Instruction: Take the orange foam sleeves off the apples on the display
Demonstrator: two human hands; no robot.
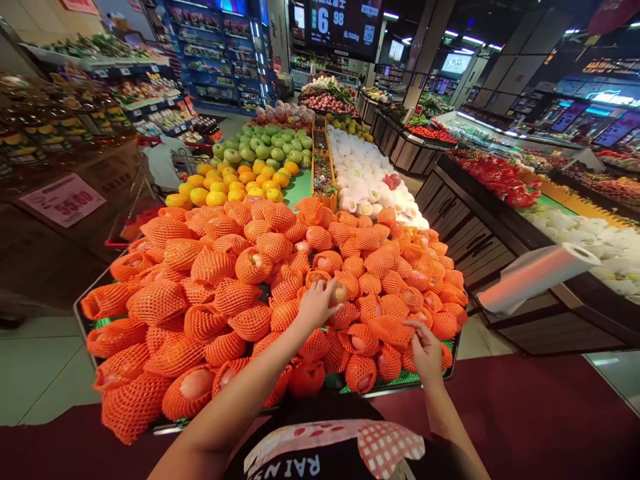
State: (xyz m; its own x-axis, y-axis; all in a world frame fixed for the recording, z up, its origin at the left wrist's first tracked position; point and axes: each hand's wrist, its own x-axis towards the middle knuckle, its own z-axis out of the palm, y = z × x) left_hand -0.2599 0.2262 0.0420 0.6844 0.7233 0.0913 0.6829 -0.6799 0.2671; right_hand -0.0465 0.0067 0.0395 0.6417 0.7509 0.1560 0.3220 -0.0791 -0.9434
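My left hand [319, 303] reaches over the middle of the pile with its fingers curled around a small yellowish apple [341, 294], partly hidden by the fingers. At the right front, my right hand [425, 348] pinches the edge of an orange foam net sleeve [393, 330]. Whether that sleeve has fruit in it I cannot tell. Around both hands lies a heap of pinkish apples, most wrapped in orange foam nets, such as one netted apple [360, 373] near the front edge. Green mat shows between some of them.
Oranges [250, 180] and green fruit [267, 143] lie behind the pile at left. White-netted fruit [365, 173] fills the back right. A roll of plastic bags [540, 277] stands at right, by another produce stand [465, 233]. A cart [145, 180] is at left.
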